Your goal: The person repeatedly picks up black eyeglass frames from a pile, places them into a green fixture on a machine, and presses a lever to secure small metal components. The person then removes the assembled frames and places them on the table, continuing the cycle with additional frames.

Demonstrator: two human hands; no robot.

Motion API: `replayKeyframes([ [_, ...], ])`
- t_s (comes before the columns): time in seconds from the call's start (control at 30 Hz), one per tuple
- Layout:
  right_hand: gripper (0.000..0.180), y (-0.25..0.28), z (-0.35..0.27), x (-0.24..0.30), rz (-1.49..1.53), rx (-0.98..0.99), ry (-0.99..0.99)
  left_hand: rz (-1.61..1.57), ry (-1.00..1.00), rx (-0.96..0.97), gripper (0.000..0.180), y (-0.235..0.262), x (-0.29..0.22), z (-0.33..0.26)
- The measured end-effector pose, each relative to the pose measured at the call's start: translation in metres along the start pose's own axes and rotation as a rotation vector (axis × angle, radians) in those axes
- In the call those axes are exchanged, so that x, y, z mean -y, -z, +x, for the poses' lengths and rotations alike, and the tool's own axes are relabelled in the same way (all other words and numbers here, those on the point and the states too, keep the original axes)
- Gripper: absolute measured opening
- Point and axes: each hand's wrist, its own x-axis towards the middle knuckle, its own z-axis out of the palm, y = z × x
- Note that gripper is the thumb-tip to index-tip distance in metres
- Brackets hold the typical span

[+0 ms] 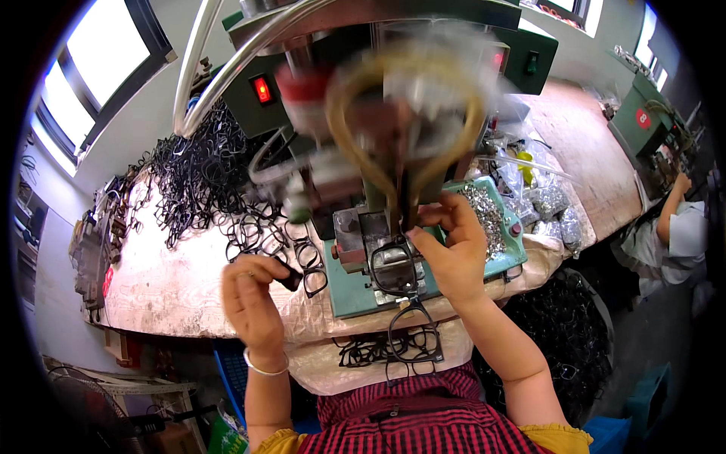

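My left hand [253, 303] is raised at the left of the press base, its fingers closed on a small black piece [289, 278] of unclear kind. A black glasses frame [393, 291] is at the metal fixture [350, 227] under the press, tilted toward me. Beside it, my right hand [460, 253] has thumb and fingers curled in close to the press tool; anything pinched there is too small to make out. Another black frame [416, 333] hangs in front of the green base [344, 299]. The press's upper parts and a tan loop [344, 113] are blurred.
Black glasses frames [200, 151] lie heaped at the back left, with loose ones beside the base. A green tray [514, 242] of tiny metal parts stands right, near clear bags [548, 204]. More frames [363, 349] rest on my lap cloth. Another person's arm [671, 208] shows far right.
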Motion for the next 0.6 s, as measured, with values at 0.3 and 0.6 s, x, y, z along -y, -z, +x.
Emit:
replayKeyframes([
  [0.3,0.057,-0.011,-0.012,0.039,0.265,0.049,-0.166,-0.065,-0.225,0.080,0.027,-0.057,-0.045,0.048],
  [0.6,0.027,0.061,-0.030,-0.006,0.987,-0.360,-0.533,0.443,-0.427,0.336,0.022,-0.094,-0.010,-0.019],
])
